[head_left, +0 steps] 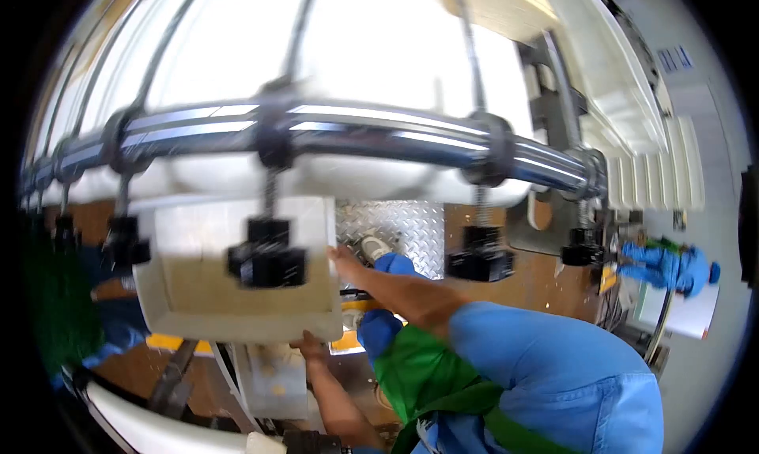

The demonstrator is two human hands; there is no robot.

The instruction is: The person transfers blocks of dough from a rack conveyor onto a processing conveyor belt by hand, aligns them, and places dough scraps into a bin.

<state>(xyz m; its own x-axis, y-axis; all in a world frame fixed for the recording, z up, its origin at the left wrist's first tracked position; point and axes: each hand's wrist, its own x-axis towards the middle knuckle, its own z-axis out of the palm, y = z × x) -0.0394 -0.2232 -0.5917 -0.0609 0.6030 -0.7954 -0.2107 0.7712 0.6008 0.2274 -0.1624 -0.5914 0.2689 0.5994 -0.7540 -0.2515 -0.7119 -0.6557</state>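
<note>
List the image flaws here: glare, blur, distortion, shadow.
Head view: glare washes out the white surface; bright streaks line the metal bar; the black knobs look smeared; fisheye distortion bends the scene, with black corners; the green cloth at left sinks into shadow; the tray stays readable but soft.

Brown floor point(545, 304) with a patterned metal plate point(419, 237)

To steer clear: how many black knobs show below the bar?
5 clear knobs, left to right: one near the dark edge, one at the left of the tray, one overlapping it, one right of it, one near the right end of the bar. More may hide far left.
</note>
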